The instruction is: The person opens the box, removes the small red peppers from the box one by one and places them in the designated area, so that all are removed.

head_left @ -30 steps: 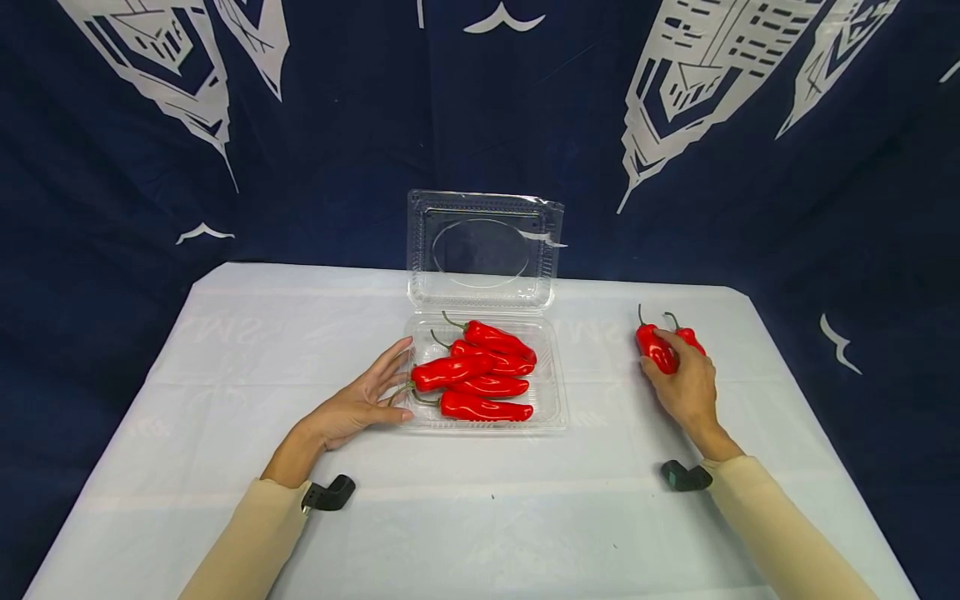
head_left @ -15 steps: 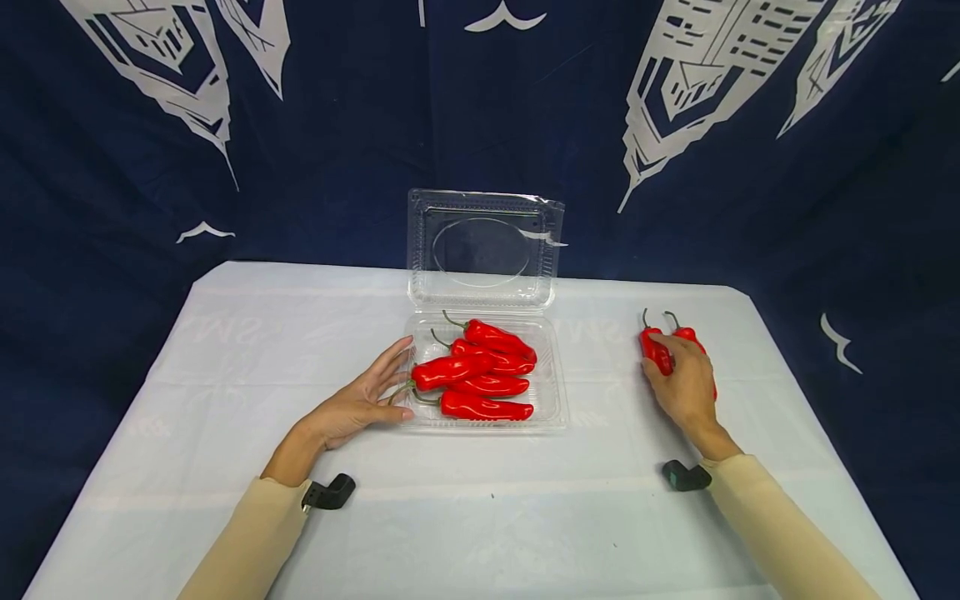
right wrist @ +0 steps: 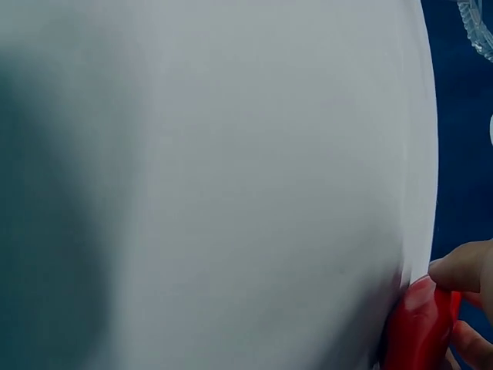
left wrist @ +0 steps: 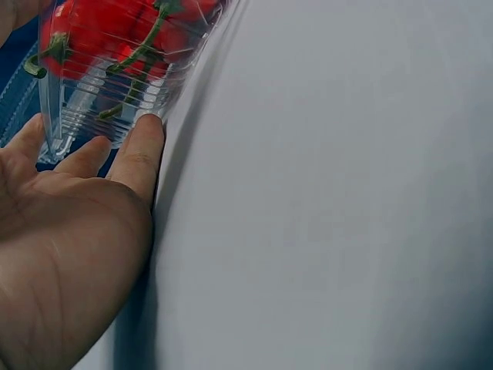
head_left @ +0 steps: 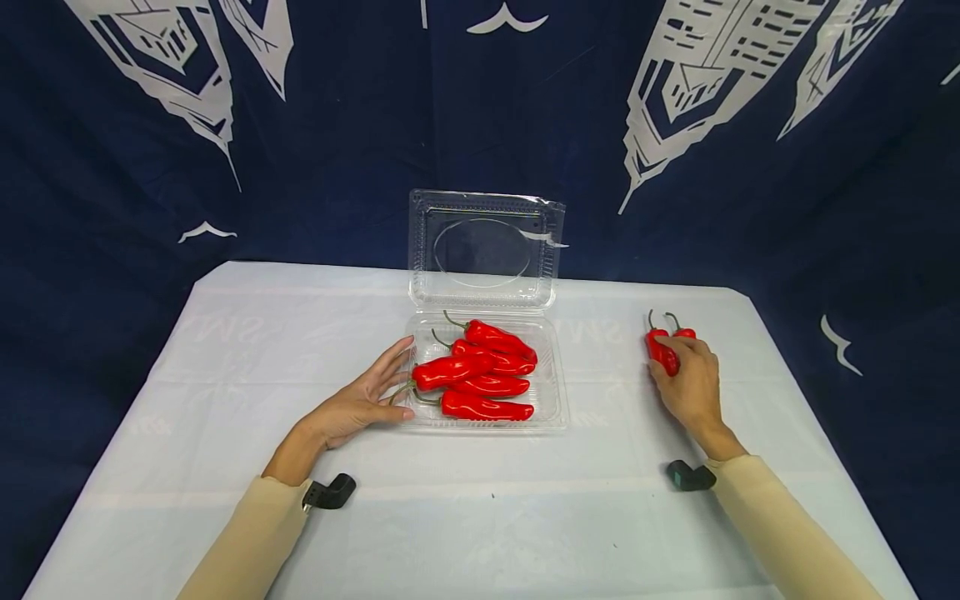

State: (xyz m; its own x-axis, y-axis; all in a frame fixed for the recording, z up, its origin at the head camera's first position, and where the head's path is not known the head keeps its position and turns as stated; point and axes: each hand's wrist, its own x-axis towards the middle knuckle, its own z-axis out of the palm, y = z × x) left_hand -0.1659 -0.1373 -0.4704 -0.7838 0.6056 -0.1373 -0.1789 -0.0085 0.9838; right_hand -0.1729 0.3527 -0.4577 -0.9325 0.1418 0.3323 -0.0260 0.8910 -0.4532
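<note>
The right hand (head_left: 688,382) is closing around two peppers (head_left: 664,350) near the table's (head_left: 225,350) right edge; the left hand (head_left: 358,402), fingers straight, is steadying the box (head_left: 551,400). Next, probably lifting them boxward.

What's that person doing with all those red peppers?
A person sits at a white table with an open clear plastic box that has several red peppers in it. The left hand rests flat against the box's side. The right hand grips two more peppers lying on the table, off to the box's right.
</note>
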